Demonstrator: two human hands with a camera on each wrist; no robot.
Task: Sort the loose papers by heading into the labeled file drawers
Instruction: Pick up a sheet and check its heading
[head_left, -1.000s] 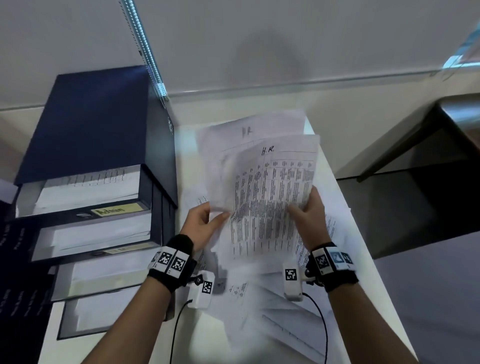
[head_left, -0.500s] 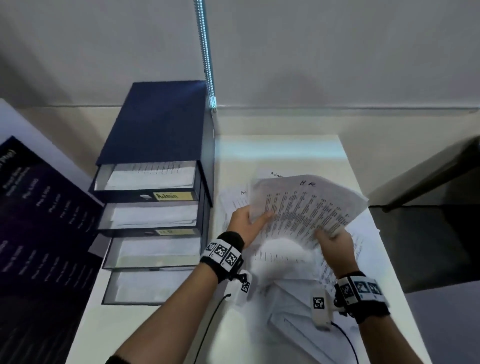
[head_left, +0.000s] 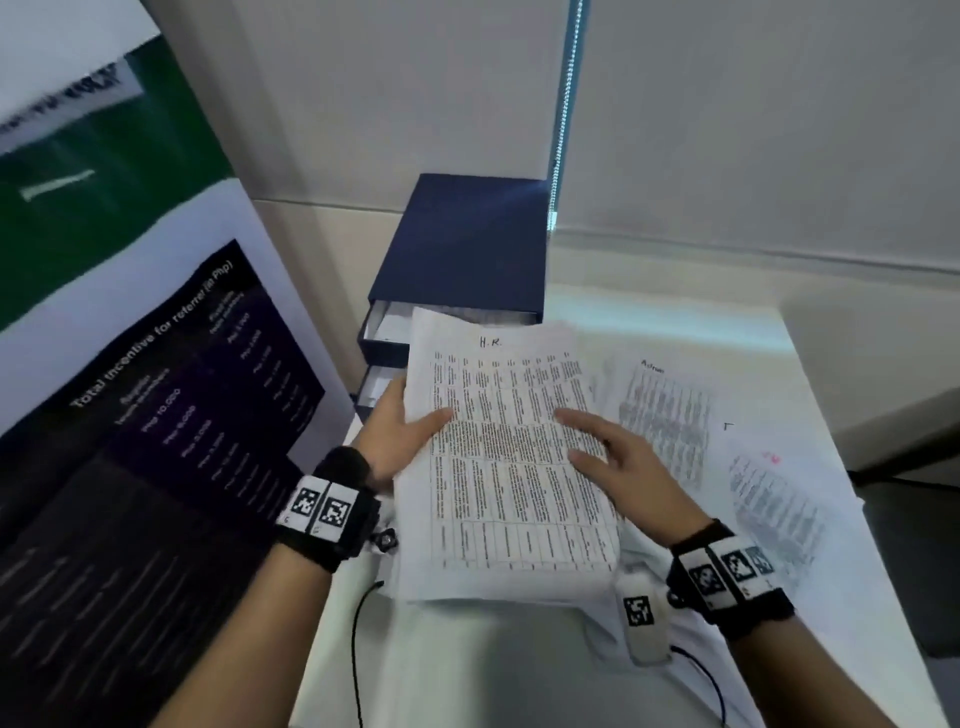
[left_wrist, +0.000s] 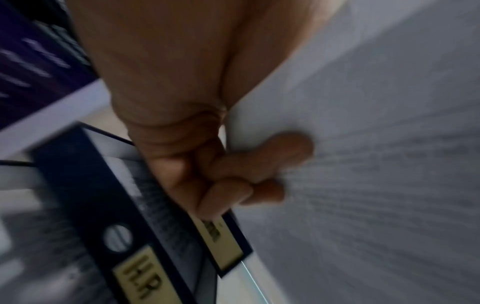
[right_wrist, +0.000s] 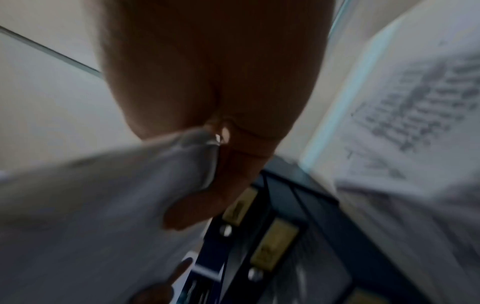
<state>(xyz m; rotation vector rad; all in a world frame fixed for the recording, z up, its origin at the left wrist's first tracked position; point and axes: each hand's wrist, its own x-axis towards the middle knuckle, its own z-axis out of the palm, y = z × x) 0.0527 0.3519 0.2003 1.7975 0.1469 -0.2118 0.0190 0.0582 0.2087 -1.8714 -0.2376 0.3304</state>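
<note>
A sheaf of printed papers headed "H.R." (head_left: 509, 467) hangs level in front of the dark blue drawer cabinet (head_left: 467, 244) and covers most of its drawer fronts. My left hand (head_left: 410, 421) grips the sheaf's left edge, thumb on top and fingers curled beneath (left_wrist: 233, 174). My right hand (head_left: 576, 436) lies across the sheaf's right half. In the right wrist view the paper edge runs into that hand with one digit (right_wrist: 194, 197) under it. A yellow drawer label reading "H.R." (left_wrist: 141, 275) sits just below my left hand.
Loose sheets lie on the white table (head_left: 467, 665) to the right, one headed "Admin" (head_left: 665, 410) and one with a red heading (head_left: 769, 493). A tall printed banner (head_left: 156, 389) stands close on the left. Wrist cables (head_left: 358, 649) trail over the table's front.
The H.R. sheaf has moved left and now covers the drawer fronts. My right hand shifted from its bottom edge to lie across its top. The view has swung left.
</note>
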